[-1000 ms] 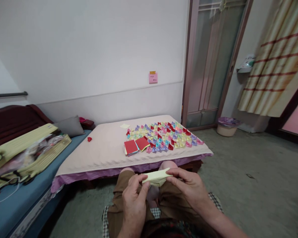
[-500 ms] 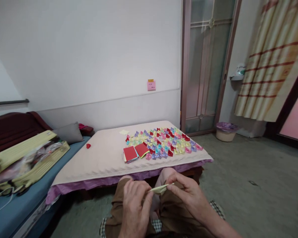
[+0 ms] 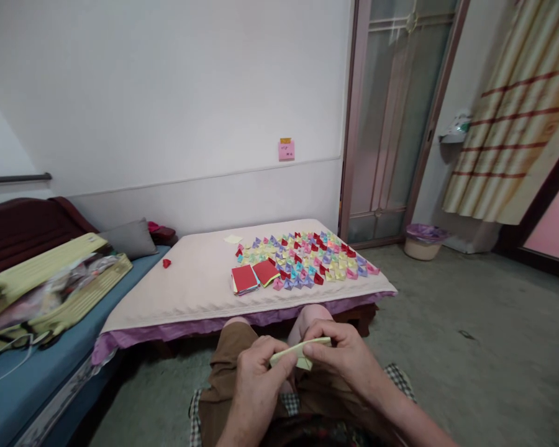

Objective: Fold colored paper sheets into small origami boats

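Above my lap, a pale yellow piece of folded paper (image 3: 302, 355) is stretched between both hands. My left hand (image 3: 261, 375) pinches its left end, thumb in front and fingers behind. At the right end, my right hand (image 3: 342, 354) grips it the same way. Beyond my knees, two stacks of square paper with red sheets on top, a left stack (image 3: 245, 279) and a right stack (image 3: 265, 272), lie on the cloth-covered table (image 3: 181, 298). Many small folded paper pieces (image 3: 307, 257) in red, yellow, purple, pink and blue stand in rows beside them.
A pale yellow sheet (image 3: 233, 239) and a small red object (image 3: 166, 263) also lie on the table. To the left, an open yellow suitcase (image 3: 56, 292) rests on a blue bed. A lined bin (image 3: 423, 243) stands on the floor by the glass door (image 3: 395, 124).
The paper has been turned and now shows a wider face with a flap hanging below. My hands have come closer together, and the camera view has tilted slightly.
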Tool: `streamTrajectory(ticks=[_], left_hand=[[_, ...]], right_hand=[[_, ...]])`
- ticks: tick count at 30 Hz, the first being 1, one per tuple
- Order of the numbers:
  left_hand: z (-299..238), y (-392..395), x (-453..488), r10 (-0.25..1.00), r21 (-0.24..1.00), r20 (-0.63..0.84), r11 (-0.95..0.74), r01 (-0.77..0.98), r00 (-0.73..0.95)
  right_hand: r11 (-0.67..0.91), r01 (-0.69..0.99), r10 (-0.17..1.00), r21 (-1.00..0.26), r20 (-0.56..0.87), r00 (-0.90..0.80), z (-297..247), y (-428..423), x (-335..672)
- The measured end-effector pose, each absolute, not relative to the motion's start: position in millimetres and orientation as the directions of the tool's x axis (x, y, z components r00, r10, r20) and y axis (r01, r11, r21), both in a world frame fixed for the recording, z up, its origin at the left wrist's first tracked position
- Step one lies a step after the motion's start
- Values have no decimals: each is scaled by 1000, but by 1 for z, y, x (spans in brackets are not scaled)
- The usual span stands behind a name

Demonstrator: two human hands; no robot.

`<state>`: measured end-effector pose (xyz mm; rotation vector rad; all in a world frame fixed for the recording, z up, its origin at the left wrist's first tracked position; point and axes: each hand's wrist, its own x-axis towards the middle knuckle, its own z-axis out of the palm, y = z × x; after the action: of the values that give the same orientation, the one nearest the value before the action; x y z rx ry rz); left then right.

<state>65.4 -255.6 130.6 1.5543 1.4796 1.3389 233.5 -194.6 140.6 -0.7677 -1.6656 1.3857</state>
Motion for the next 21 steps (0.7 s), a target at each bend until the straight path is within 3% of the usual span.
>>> streamTrajectory(ticks=[4, 10, 14, 21], left_hand=[[133, -255, 62, 970, 986, 158, -147, 75, -186], [132, -252, 64, 953, 983, 123, -155, -96, -276], [132, -252, 70, 938, 947, 95, -188, -259, -334], [133, -255, 71, 973, 821, -44, -93, -564, -225]], right_hand=[[168, -121, 886, -978, 203, -417, 137, -192, 236], [171, -154, 953, -973, 203, -224, 134, -190, 234], [171, -185, 942, -968, 215, -258, 133, -189, 232], [133, -271, 935, -953, 211, -285, 130, -193, 237]])
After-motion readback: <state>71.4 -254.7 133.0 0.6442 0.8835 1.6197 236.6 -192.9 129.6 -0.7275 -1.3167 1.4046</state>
